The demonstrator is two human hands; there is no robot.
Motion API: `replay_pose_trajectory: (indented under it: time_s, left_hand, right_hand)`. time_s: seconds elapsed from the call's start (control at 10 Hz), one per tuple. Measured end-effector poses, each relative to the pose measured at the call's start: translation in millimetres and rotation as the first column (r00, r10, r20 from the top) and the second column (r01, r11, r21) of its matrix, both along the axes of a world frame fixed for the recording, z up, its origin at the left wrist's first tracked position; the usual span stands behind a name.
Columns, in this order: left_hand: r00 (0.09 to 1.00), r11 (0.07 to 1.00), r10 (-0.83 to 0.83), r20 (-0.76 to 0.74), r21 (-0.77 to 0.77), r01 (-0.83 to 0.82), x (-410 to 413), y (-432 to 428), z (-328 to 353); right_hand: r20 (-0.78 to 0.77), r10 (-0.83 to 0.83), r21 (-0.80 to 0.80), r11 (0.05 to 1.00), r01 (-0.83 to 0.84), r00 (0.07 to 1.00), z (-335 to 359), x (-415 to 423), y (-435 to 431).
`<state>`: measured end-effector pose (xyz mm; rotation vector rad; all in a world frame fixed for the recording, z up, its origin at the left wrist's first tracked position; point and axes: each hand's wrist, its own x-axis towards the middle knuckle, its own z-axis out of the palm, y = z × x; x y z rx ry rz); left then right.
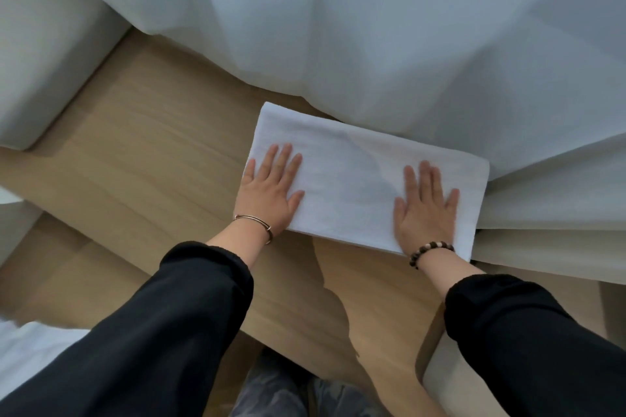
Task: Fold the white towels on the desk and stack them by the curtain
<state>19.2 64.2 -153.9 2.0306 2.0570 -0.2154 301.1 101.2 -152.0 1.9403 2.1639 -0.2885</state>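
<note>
Pressing down on a folded white towel (349, 176), both hands lie flat with the fingers straight and slightly spread; neither hand grips or pinches anything. The left hand (269, 193) rests palm-down on the towel's left end, its little finger along the left edge. The right hand (425, 210) rests palm-down on the right end, the heel of the palm at the near edge.

The towel is a neat rectangle set slightly askew on the light wooden bench (135, 152). Its far long edge meets the hem of the sheer white curtain (372, 27), which drapes onto the bench behind it. Its right end lies just beside a heavier beige drape (559, 223). Whether the towel is one piece or several stacked cannot be told from above.

A thin metal bangle (254, 218) circles the left wrist and a bracelet of dark and pale beads (430, 249) the right. Both forearms are in black sleeves (152, 332) pushed back from the wrists.

A pale upholstered shape (44, 44) stands at the bench's far left, well apart from the towel. More white cloth (30, 349) shows at the lower left corner, too blurred to identify. Below the near edge of the bench, a grey blurred form (281, 389) is visible on the floor.
</note>
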Motion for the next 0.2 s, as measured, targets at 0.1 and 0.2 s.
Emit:
replay_pose_trajectory:
  time_s: [0.1, 0.2]
  left_hand:
    - [0.995, 0.994, 0.094, 0.01, -0.053, -0.094, 11, 4, 13]
    - [0.994, 0.995, 0.103, 0.045, 0.004, -0.104, 30, 9, 37]
  right_hand:
    - [-0.043, -0.136, -0.033, 0.99, 0.135, 0.99, 13, -11, 3]
    - [-0.225, 0.017, -0.014, 1.0, -0.021, 0.974, 45, -59, 6]
